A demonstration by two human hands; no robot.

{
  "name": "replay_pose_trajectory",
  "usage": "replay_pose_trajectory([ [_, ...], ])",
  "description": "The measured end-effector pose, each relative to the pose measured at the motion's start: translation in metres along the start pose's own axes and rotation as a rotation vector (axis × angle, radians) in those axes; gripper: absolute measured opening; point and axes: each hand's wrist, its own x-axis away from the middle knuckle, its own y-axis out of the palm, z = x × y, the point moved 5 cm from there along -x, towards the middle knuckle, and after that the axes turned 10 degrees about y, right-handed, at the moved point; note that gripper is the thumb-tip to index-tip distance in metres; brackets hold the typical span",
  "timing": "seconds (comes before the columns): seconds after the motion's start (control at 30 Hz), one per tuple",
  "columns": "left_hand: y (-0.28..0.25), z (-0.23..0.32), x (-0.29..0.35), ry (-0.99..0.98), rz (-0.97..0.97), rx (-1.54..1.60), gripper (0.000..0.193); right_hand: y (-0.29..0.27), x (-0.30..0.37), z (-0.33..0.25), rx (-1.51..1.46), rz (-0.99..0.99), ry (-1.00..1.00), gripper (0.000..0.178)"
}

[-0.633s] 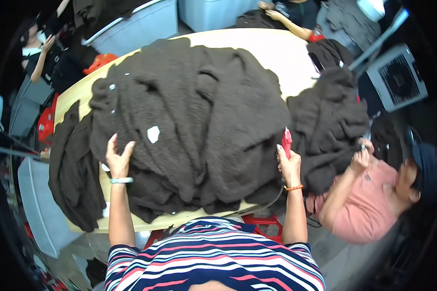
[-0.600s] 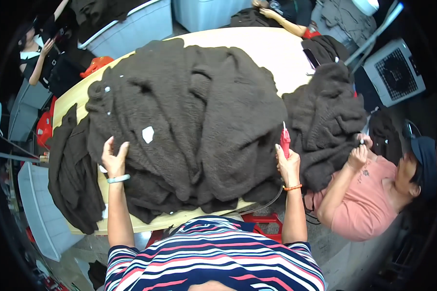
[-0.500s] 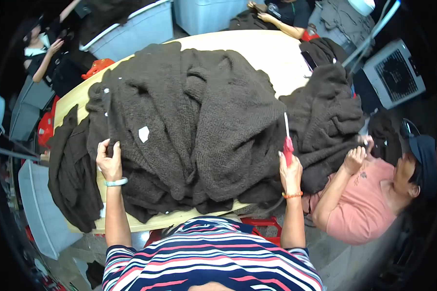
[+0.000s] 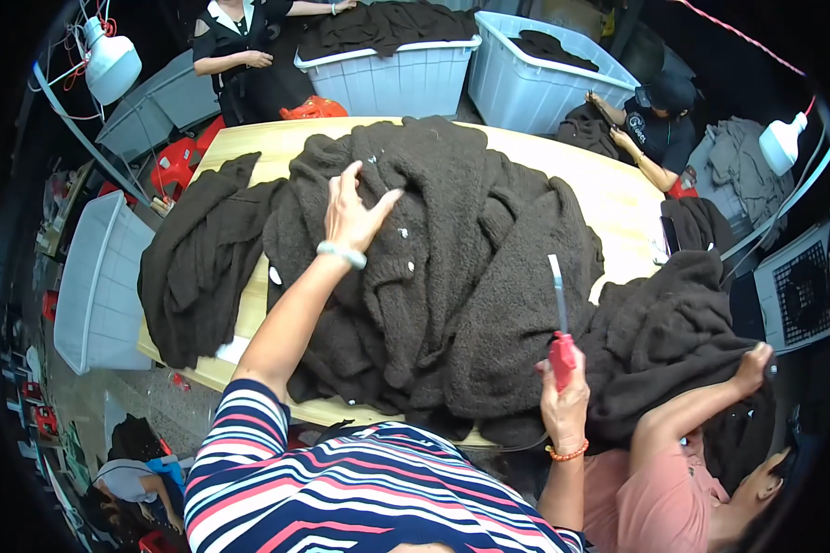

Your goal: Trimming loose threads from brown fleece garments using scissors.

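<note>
A large heap of dark brown knitted fabric (image 4: 516, 304) lies in folds across the table in front of me. My left hand (image 4: 355, 217) is over the left part of the heap, thumb and fingers apart, holding nothing. Whether its fingertips touch the cloth I cannot tell. Small white bits (image 4: 405, 234) show on the folds near that wrist. In my right hand (image 4: 565, 405), at the heap's right front, is a red-handled tool (image 4: 563, 355) with a long narrow metal blade pointing away from me. Its exact kind is not clear.
The pale wooden table (image 4: 609, 198) also bears a brown cloth pile (image 4: 198, 249) at left and another (image 4: 669, 313) at right. A person in pink (image 4: 664, 479) works close by my right. Cloth-filled bins (image 4: 387, 78) stand behind; a pale bin (image 4: 101, 286) is at left.
My left hand has let go of the cloth's left edge and moved farther over the heap, opening. The right hand still holds the tool. The view has shifted, and the person in pink has leaned and reached.
</note>
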Motion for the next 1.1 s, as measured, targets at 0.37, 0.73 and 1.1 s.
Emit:
replay_pose_trajectory([
  [0.37,0.059,-0.099,-0.005,-0.121,-0.011,0.727,0.01,0.127,-0.034,-0.129,0.326,-0.286,-0.238,0.016],
  [0.73,0.065,-0.121,-0.002,-0.093,-0.093,0.875,0.007,0.166,-0.049,-0.176,0.597,-0.367,-0.186,0.018],
  [1.1,0.066,-0.116,0.002,-0.32,-0.109,1.115,0.01,0.175,-0.023,-0.169,0.641,-0.426,-0.13,0.019],
])
